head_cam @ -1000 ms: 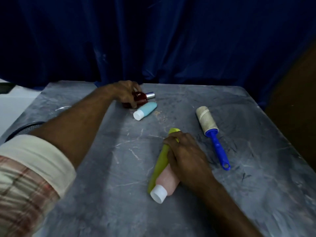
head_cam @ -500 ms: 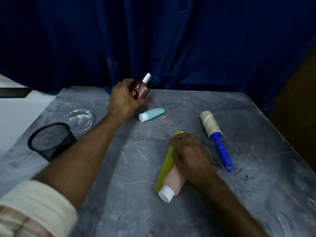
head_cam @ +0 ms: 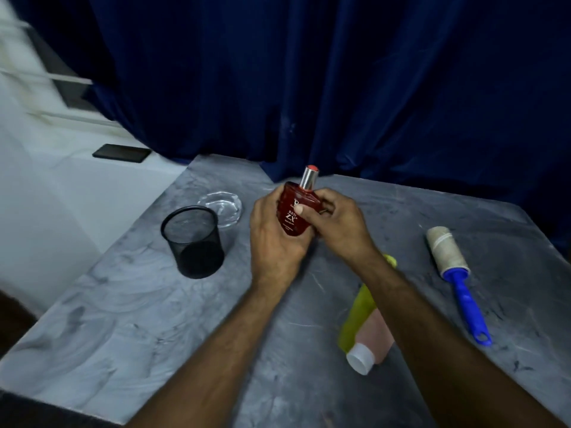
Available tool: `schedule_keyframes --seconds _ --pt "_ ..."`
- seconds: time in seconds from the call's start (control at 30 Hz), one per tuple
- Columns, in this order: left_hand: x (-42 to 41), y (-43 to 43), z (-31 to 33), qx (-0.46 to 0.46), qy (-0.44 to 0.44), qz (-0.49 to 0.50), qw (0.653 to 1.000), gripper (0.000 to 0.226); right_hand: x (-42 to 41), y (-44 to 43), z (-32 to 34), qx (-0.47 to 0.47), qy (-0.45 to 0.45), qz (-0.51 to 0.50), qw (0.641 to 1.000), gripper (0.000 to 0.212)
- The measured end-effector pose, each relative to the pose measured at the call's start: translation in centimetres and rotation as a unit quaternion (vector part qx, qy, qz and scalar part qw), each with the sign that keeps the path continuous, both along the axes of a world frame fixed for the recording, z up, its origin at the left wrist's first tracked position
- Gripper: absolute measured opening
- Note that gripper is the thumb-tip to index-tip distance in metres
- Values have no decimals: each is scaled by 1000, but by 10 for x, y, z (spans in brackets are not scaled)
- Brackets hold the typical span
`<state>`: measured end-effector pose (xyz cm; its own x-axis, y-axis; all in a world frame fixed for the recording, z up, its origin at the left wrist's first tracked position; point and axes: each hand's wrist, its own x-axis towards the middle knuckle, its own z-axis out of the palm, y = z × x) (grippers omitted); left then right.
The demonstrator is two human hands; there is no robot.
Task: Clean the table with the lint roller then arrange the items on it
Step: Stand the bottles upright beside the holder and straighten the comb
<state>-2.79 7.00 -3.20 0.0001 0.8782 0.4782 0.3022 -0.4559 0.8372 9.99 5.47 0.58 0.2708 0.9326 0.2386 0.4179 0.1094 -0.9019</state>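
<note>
Both hands, left hand [head_cam: 272, 239] and right hand [head_cam: 336, 227], are grasping the red perfume bottle [head_cam: 295, 211] upright, right of the black mesh cup [head_cam: 193, 242]

Both hands [head_cam: 278, 239] clasp red perfume bottle [head_cam: 296, 211] — above table [head_cam: 123, 304].

Red bottle [head_cam: 296, 213] lifted off table [head_cam: 129, 307], now upright between both hands. Right hand [head_cam: 338, 225] left the green tube [head_cam: 360, 310], joined left hand [head_cam: 272, 239] on bottle.
</note>
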Motion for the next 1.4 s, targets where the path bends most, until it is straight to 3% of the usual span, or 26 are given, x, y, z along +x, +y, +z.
schedule_keyframes --seconds 0.17,0.43,0.73,1.4 --pt "-14 13 -2 -22 -29 14 999 80 -12 30 2 -4 -29 40 999 36" --pt "-24 26 -11 -84 -109 -33 990 83 -15 65 7 -31 -145 90 985 26" --pt "-24 44 -15 -142 -61 -61 986 84 -12 83 -7 -67 -128 74 987 27" --pt "-22 43 -15 -153 -58 -53 985 95 -10 87 -14 -73 -104 66 990 29"
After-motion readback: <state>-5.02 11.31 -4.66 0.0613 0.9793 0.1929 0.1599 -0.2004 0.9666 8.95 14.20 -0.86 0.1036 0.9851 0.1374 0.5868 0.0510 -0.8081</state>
